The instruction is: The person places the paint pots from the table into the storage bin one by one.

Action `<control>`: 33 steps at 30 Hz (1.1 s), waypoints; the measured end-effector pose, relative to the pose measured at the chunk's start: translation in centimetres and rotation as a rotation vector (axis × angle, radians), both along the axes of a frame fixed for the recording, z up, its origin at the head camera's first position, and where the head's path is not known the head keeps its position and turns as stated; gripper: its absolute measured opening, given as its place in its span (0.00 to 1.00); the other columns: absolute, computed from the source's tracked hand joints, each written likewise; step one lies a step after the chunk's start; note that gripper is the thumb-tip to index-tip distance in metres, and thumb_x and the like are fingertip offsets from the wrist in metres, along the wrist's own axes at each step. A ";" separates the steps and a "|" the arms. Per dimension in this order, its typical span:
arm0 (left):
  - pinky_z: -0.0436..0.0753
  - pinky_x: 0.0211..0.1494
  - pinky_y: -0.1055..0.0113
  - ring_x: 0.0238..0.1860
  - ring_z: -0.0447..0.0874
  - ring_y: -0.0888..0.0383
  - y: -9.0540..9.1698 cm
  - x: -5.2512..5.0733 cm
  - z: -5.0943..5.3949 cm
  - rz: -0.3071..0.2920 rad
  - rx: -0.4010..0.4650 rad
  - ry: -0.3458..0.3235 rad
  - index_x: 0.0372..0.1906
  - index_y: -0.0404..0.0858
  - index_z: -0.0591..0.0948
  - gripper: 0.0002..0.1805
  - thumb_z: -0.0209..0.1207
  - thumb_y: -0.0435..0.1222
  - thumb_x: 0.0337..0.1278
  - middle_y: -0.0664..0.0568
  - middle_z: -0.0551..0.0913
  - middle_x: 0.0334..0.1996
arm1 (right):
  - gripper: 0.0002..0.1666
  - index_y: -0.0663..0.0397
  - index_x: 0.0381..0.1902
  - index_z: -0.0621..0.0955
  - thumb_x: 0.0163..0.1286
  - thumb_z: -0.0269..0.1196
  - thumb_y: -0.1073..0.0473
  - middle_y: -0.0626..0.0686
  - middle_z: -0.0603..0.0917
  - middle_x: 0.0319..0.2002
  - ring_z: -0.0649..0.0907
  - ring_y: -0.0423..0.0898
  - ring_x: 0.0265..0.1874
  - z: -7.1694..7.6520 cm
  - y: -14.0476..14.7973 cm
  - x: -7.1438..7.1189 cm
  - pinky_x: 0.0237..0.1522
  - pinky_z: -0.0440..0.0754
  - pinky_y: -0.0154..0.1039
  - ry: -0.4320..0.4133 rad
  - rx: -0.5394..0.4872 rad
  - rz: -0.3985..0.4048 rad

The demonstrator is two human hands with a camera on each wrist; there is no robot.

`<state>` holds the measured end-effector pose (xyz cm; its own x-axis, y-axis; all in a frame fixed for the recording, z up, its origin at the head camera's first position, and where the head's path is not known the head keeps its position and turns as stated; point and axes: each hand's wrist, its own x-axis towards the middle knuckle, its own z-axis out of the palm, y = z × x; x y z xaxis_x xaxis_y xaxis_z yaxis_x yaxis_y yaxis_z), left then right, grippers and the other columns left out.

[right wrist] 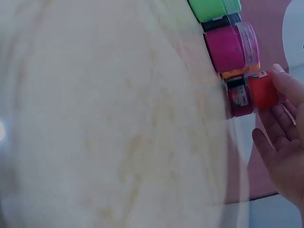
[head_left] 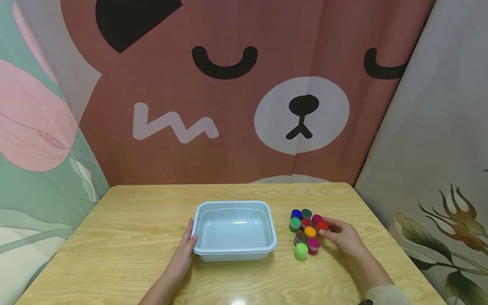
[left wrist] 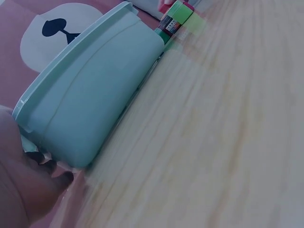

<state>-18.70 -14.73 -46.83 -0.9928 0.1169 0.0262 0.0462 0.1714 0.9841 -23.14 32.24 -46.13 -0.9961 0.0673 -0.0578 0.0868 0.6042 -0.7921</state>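
A pale blue plastic basin (head_left: 234, 256) stands in the middle of the table. My left hand (head_left: 184, 252) holds it at its left end, thumb by the rim; in the left wrist view the fingers reach toward its lower edge. To the right of the basin is a cluster of small paint pots with coloured lids. My right hand (head_left: 346, 239) pinches a red paint pot (head_left: 322, 225) between thumb and fingers at the cluster's right side. In the right wrist view this red pot (right wrist: 263, 91) is beside a dark-sided pot (right wrist: 240, 99).
Other paint pots stand close together: light green (head_left: 300, 252), magenta (head_left: 313, 246), orange (head_left: 310, 232), brown (head_left: 300, 238), blue (head_left: 296, 214) and several more. The wooden table (head_left: 126, 237) ends at a curtain (head_left: 228, 161) with a bear print.
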 end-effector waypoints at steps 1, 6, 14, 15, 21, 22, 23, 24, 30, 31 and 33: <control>0.35 0.77 0.36 0.79 0.29 0.38 0.1 0.0 0.0 0.004 -0.006 0.002 0.79 0.40 0.40 0.34 0.36 0.45 0.78 0.44 0.35 0.80 | 0.41 0.57 0.68 0.72 0.64 0.66 0.41 0.64 0.79 0.60 0.79 0.53 0.55 0.2 -0.1 0.0 0.54 0.80 0.36 0.000 -0.009 0.002; 0.36 0.77 0.34 0.79 0.32 0.38 0.3 -0.3 0.2 0.057 -0.047 -0.009 0.79 0.42 0.41 0.35 0.35 0.50 0.78 0.43 0.38 0.80 | 0.42 0.57 0.69 0.70 0.65 0.65 0.40 0.64 0.76 0.63 0.78 0.55 0.56 1.8 -0.8 0.0 0.49 0.81 0.30 0.028 -0.017 0.015; 0.39 0.79 0.38 0.79 0.35 0.40 0.7 -0.8 1.0 0.094 -0.024 -0.001 0.79 0.42 0.43 0.34 0.39 0.46 0.77 0.44 0.41 0.80 | 0.40 0.58 0.69 0.71 0.65 0.66 0.43 0.65 0.77 0.62 0.78 0.57 0.57 4.3 -3.5 -0.4 0.49 0.85 0.37 0.054 -0.055 0.047; 0.39 0.78 0.37 0.79 0.35 0.40 0.7 -0.8 1.1 0.092 -0.026 0.000 0.79 0.41 0.44 0.34 0.40 0.45 0.77 0.44 0.41 0.80 | 0.40 0.58 0.69 0.71 0.65 0.66 0.43 0.65 0.77 0.62 0.78 0.56 0.56 4.5 -3.9 -0.5 0.48 0.85 0.36 0.052 -0.066 0.052; 0.40 0.78 0.36 0.79 0.35 0.38 0.6 -1.0 1.0 0.081 -0.040 -0.005 0.79 0.41 0.45 0.34 0.41 0.41 0.77 0.43 0.41 0.80 | 0.40 0.54 0.69 0.71 0.64 0.67 0.43 0.65 0.77 0.60 0.81 0.50 0.48 5.7 -6.2 -1.0 0.40 0.87 0.39 0.052 -0.115 0.078; 0.40 0.78 0.37 0.79 0.35 0.38 0.5 -1.1 1.0 0.080 -0.041 -0.005 0.79 0.41 0.45 0.33 0.41 0.41 0.77 0.43 0.41 0.80 | 0.39 0.54 0.69 0.72 0.64 0.67 0.44 0.65 0.78 0.59 0.81 0.50 0.48 5.9 -6.5 -1.1 0.41 0.87 0.39 0.058 -0.115 0.085; 0.40 0.78 0.37 0.79 0.35 0.38 0.5 -1.1 0.9 0.079 -0.041 -0.005 0.79 0.41 0.45 0.33 0.41 0.41 0.77 0.43 0.41 0.80 | 0.39 0.54 0.68 0.72 0.64 0.67 0.44 0.64 0.78 0.59 0.81 0.50 0.49 6.1 -6.9 -1.2 0.41 0.87 0.39 0.067 -0.115 0.094; 0.40 0.78 0.37 0.79 0.35 0.38 0.6 -1.2 0.9 0.078 -0.038 -0.002 0.79 0.41 0.45 0.33 0.41 0.40 0.77 0.43 0.41 0.80 | 0.38 0.54 0.68 0.73 0.64 0.68 0.44 0.64 0.79 0.58 0.80 0.50 0.49 6.2 -7.3 -1.4 0.42 0.86 0.38 0.074 -0.117 0.102; 0.40 0.77 0.35 0.78 0.36 0.36 0.6 -1.2 0.6 0.077 -0.024 0.011 0.79 0.39 0.46 0.33 0.41 0.40 0.76 0.40 0.42 0.79 | 0.37 0.52 0.66 0.75 0.63 0.68 0.43 0.61 0.81 0.56 0.81 0.51 0.50 6.5 -9.6 -2.2 0.42 0.85 0.35 0.089 -0.134 0.149; 0.40 0.77 0.35 0.78 0.36 0.36 0.6 -1.2 0.6 0.077 -0.024 0.011 0.79 0.39 0.46 0.33 0.41 0.40 0.76 0.40 0.42 0.79 | 0.37 0.51 0.66 0.75 0.63 0.68 0.44 0.60 0.81 0.56 0.81 0.51 0.50 6.6 -10.0 -2.2 0.42 0.85 0.35 0.089 -0.140 0.152; 0.40 0.77 0.35 0.79 0.36 0.36 0.7 -1.2 0.5 0.077 -0.017 0.015 0.79 0.40 0.46 0.33 0.42 0.40 0.76 0.40 0.43 0.79 | 0.36 0.52 0.66 0.75 0.63 0.68 0.46 0.60 0.81 0.56 0.81 0.52 0.52 6.6 -10.7 -2.4 0.46 0.85 0.35 0.099 -0.154 0.167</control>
<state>-19.92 -14.07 -46.32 -0.9984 0.0404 0.0395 0.0466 0.1916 0.9804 -25.54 21.56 -39.55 -0.9939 -0.1012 0.0443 -0.0874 0.4750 -0.8757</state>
